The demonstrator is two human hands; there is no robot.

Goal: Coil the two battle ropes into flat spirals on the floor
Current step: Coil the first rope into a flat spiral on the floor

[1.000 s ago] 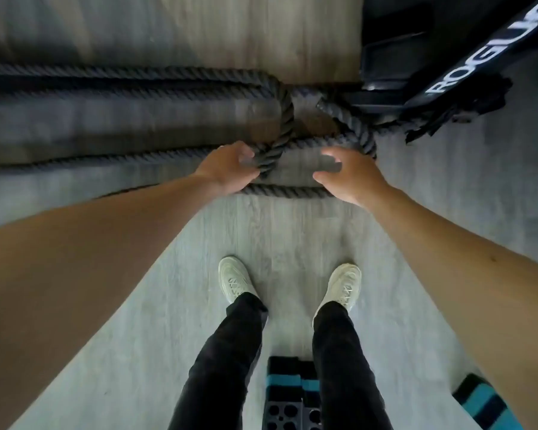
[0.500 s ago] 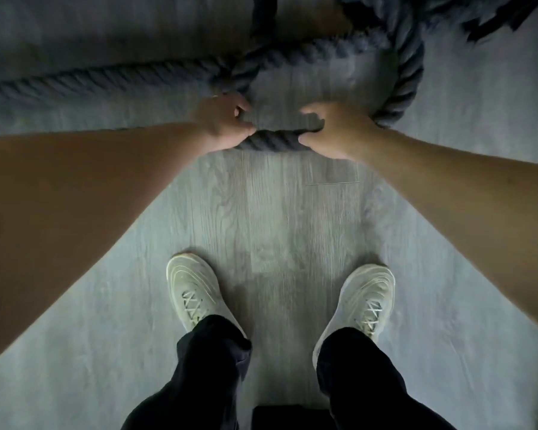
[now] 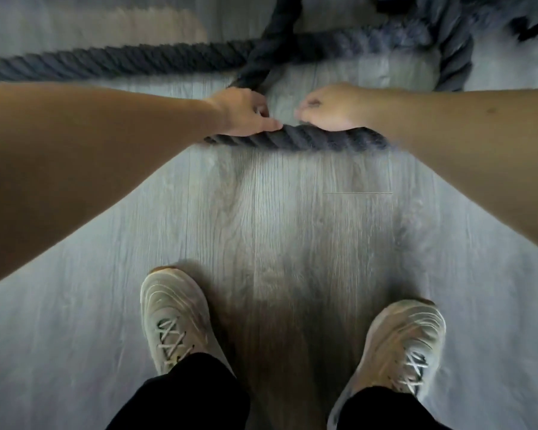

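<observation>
Rope [image 3: 295, 139], two hands [image 3: 246, 113] gripping it, two shoes [image 3: 176, 318]

rope [image 3: 295, 138]: I see dark grey, twisted strands
floor [image 3: 292, 231]: pale grey wood grain
shoes [image 3: 174, 318]: off-white, I'd say
trousers [image 3: 187, 398]: black
</observation>
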